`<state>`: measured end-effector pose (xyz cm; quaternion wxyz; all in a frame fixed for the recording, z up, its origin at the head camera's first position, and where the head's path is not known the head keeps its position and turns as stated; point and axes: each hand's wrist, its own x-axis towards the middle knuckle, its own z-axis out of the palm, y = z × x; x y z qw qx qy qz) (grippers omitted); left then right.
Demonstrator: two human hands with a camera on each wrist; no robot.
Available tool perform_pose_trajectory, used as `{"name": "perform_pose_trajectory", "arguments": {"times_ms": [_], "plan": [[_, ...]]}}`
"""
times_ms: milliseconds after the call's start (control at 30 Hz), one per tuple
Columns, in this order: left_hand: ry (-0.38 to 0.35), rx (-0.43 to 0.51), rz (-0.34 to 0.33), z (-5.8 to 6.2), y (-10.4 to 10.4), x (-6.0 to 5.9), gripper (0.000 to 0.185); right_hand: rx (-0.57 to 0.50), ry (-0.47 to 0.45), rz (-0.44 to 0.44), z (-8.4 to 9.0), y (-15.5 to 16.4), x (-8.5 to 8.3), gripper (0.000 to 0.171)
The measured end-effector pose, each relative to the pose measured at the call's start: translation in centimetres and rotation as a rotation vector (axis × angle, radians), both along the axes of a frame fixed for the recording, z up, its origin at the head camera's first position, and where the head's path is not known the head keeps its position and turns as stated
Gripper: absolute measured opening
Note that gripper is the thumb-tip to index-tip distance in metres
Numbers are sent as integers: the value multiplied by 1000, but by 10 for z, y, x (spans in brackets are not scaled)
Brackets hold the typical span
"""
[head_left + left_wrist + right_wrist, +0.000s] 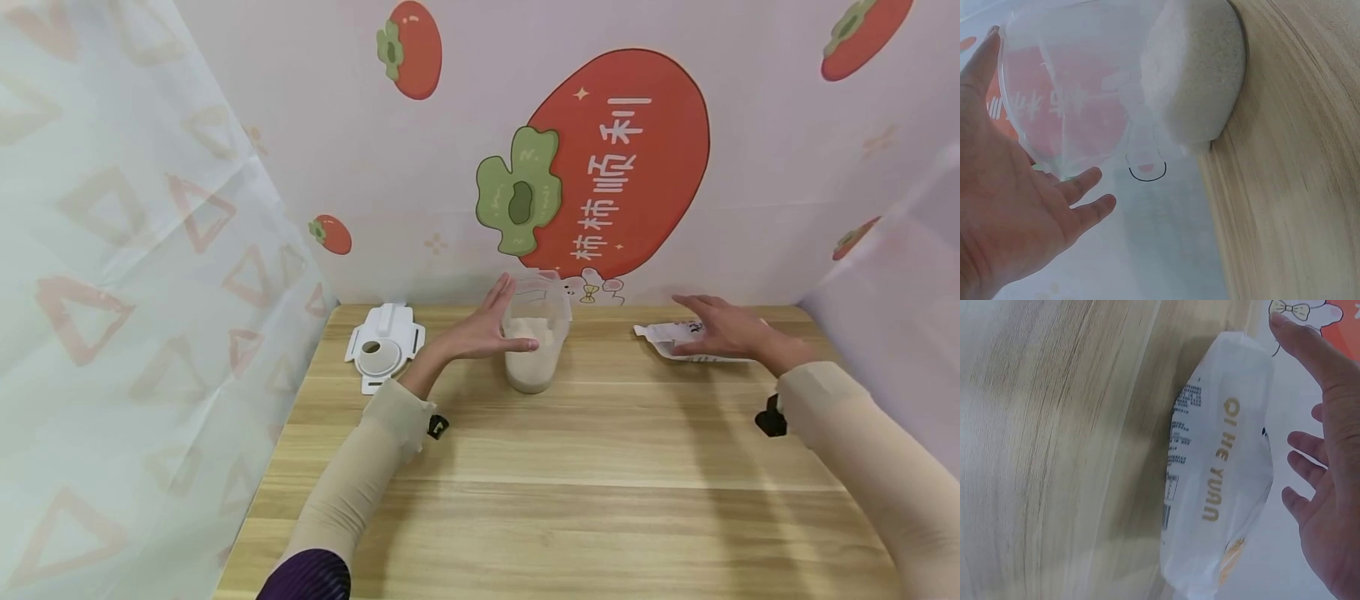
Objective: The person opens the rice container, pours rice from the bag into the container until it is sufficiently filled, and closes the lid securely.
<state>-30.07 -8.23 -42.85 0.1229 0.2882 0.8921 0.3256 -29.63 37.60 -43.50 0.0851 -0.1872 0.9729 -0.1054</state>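
Note:
A clear plastic container (534, 367), partly filled with pale grains, stands upright against the back wall. My left hand (480, 333) is at its left side, fingers spread and thumb across its front. In the left wrist view the hand (1016, 206) lies by the container's upper part (1072, 119); whether the skin touches it I cannot tell. My right hand (723, 329) hovers over a white printed bag (660, 333) lying on the table. In the right wrist view its fingers are loosely spread beside the bag (1222, 469), apart from it.
A white plastic lid (401, 329) with a round spout lies at the table's back left. The wooden table (570, 517) meets a patterned back wall (420, 167) and side sheets. Small black pieces show by both wrists.

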Motion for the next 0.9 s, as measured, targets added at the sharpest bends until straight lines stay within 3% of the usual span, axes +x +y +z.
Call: {"name": "perform_pose_trajectory", "arguments": {"times_ms": [467, 900], "plan": [[86, 18, 36, 7, -9, -3, 115, -22, 73, 62, 2, -30, 4, 102], [116, 42, 136, 10, -42, -8, 108, -66, 167, 126, -3, -65, 8, 106]]}}
